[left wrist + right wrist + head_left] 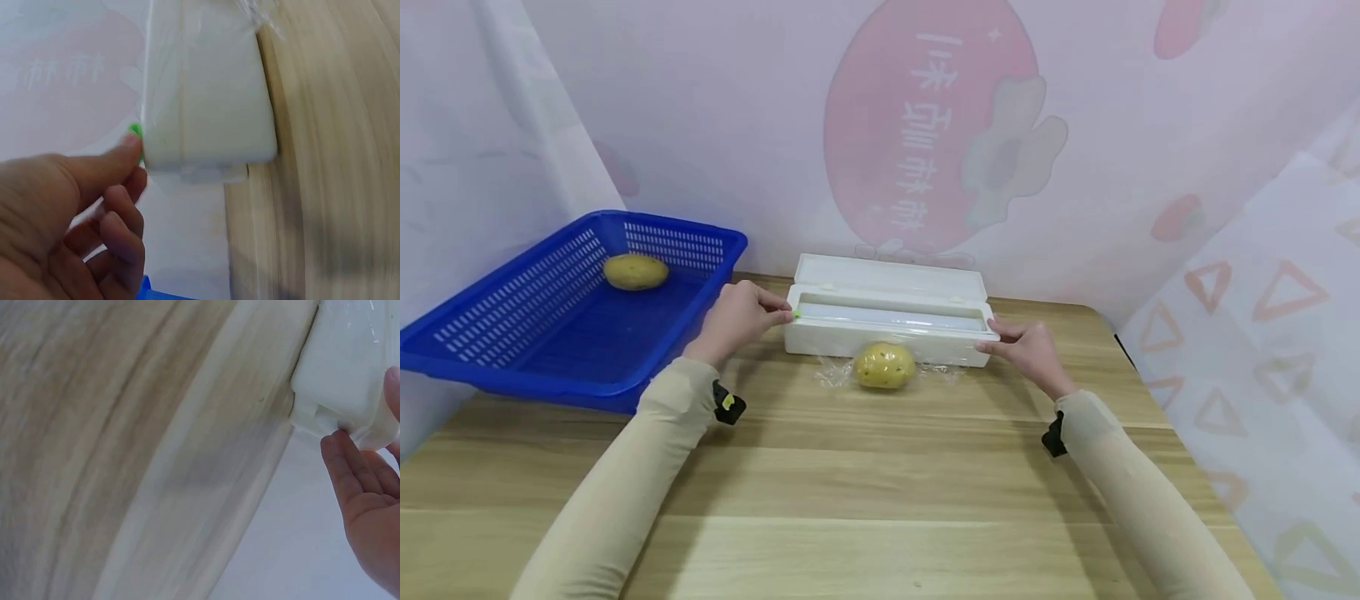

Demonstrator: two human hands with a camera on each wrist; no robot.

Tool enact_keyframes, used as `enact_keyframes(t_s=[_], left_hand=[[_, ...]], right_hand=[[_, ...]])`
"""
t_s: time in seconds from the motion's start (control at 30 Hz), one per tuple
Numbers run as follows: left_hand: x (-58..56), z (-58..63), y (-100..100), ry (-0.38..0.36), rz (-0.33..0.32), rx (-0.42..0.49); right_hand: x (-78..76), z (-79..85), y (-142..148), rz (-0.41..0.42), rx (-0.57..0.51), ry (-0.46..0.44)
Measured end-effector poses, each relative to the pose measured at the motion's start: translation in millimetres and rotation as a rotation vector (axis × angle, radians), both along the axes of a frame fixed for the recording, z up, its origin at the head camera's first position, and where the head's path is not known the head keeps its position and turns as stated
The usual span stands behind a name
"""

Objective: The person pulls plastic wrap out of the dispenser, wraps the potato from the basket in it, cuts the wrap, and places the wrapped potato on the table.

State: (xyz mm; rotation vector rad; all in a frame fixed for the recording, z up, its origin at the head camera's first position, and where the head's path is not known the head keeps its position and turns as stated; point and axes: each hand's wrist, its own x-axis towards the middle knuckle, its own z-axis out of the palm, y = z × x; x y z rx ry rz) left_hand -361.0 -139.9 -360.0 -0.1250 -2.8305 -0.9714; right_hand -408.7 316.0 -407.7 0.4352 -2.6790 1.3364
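Observation:
A white cling film dispenser box (880, 340) sits at the back of the table with its lid (887, 273) raised, the film roll (891, 317) visible inside. Against its front lies a potato (885, 366) covered in clear film, whose crumpled edges (833, 372) spread to both sides. My left hand (737, 318) pinches a small green slider (135, 130) at the box's left end. At the opposite end, my right hand (1028, 352) holds the box's corner between thumb and fingers. In the right wrist view, fingertips (331, 447) touch the end of the box; the thumb is partly cut off.
To the left stands a blue plastic basket (617, 388) with slotted sides and another potato (636, 272) in it. A wooden table (880, 492) lies under everything. Printed pale curtains (737, 125) hang close behind the box and along the sides.

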Motion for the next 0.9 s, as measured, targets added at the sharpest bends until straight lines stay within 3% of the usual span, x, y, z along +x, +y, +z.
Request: enact_keyframes(t_s=[0.23,0.4,0.53,0.73,0.9], left_hand=[[12.2,-11.6,13,-0.003,0.063,0.146],[15.6,-25.1,23,0.073,0.113,0.278],[18.2,-30.5,28,0.118,0.17,0.305],[24.7,-27.6,33,0.031,0.216,0.347],[29.6,-25.1,33,-0.019,0.21,0.368]], right_hand=[[4.9,3.7,-3,-0.012,0.009,-0.014],[9.0,4.0,-5,-0.007,-0.058,-0.045],[12.4,4.7,-9,0.015,-0.089,-0.076],[22.2,5.9,-12,-0.001,-0.151,-0.126],[29.2,5.5,-18,-0.103,-0.156,-0.072]])
